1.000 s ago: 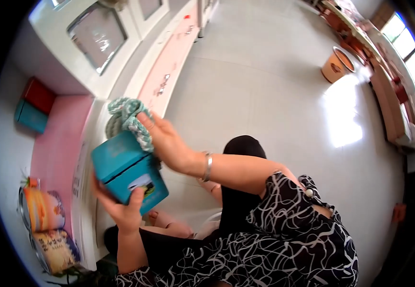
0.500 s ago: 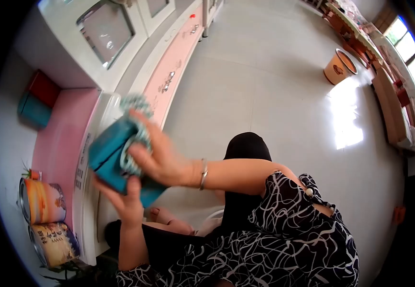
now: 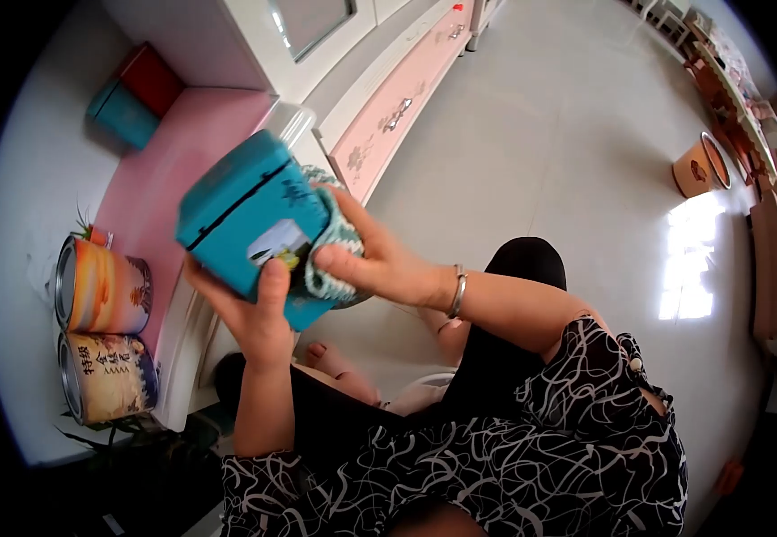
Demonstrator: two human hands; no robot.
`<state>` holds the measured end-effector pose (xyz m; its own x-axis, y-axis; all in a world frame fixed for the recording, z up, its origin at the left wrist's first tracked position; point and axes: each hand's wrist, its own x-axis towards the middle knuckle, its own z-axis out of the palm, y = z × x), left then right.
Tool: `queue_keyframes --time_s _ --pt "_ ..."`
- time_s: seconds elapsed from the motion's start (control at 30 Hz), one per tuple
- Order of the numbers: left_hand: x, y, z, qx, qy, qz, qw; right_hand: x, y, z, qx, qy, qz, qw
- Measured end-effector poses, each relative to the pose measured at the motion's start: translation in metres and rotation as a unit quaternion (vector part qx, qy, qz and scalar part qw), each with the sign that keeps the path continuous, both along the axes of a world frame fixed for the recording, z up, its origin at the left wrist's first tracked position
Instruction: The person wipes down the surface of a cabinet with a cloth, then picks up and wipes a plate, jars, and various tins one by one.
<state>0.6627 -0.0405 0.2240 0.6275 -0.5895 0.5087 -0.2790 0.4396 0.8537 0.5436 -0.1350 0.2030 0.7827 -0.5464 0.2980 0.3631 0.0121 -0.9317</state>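
A teal box (image 3: 245,215) with a dark seam and a small picture label is held up, tilted, beside the pink shelf (image 3: 178,161). My left hand (image 3: 259,318) grips its lower side, thumb on the front near the label. My right hand (image 3: 379,259), with a bracelet at the wrist, is closed on a green and white knitted cloth (image 3: 339,259), which it presses against the box's right side. Part of the cloth is hidden behind the fingers.
On the shelf stand a red box (image 3: 149,79), another teal box (image 3: 123,115), two printed cans (image 3: 106,286) and a small potted plant (image 3: 95,234). Pink drawers (image 3: 388,116) run along the cabinet. A bucket (image 3: 700,167) stands on the floor at right.
The cloth has moved from the front and upper side of the box to its right side, still in my right hand. The box's label is uncovered again. The view has shifted, showing things elsewhere in frame.
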Motion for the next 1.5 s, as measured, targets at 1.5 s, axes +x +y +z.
queue_keyframes --time_s 1.5 --pt "0.024 0.013 0.02 -0.109 -0.126 -0.042 0.985 0.021 0.01 0.031 0.32 0.074 0.082 0.941"
